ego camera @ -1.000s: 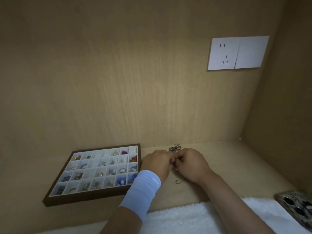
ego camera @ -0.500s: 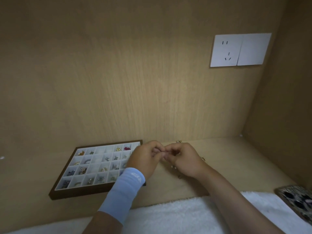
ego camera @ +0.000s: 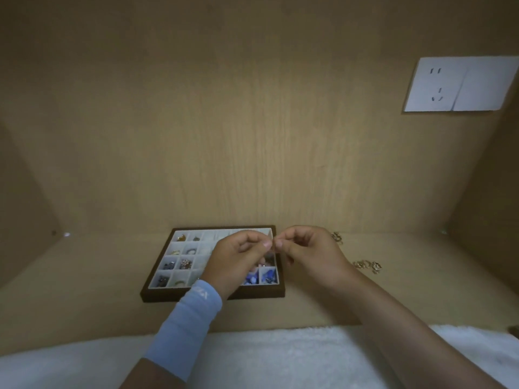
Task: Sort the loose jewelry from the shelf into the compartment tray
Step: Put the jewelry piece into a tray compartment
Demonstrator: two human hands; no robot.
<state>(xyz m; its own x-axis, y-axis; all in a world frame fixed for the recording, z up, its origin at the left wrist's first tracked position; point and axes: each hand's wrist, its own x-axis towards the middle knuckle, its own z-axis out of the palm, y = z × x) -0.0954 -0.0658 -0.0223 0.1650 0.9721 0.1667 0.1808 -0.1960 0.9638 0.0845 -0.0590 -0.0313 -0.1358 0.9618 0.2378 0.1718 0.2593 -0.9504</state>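
L hand (ego camera: 238, 256) and R hand (ego camera: 309, 254) are now raised over the right cols of the tray (ego camera: 157, 293). At 0.5 s ago they were at its right edge; at 1 s ago, low on the shelf (ego camera: 84, 276) by the loose jewelry (ego camera: 368, 265). Each thumb + forefinger is pinched together, tips meeting on a tiny item (ego camera: 271, 243), too small to ID. Other fingers curled. Jewelry lies on the shelf right of R hand, apart from the tray. Tray compartments are part-filled. Blue wristband (ego camera: 191, 313) on L forearm.

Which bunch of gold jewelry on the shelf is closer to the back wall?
The small bunch, just past the right hand. The other bunch lies nearer the front and farther to the right.
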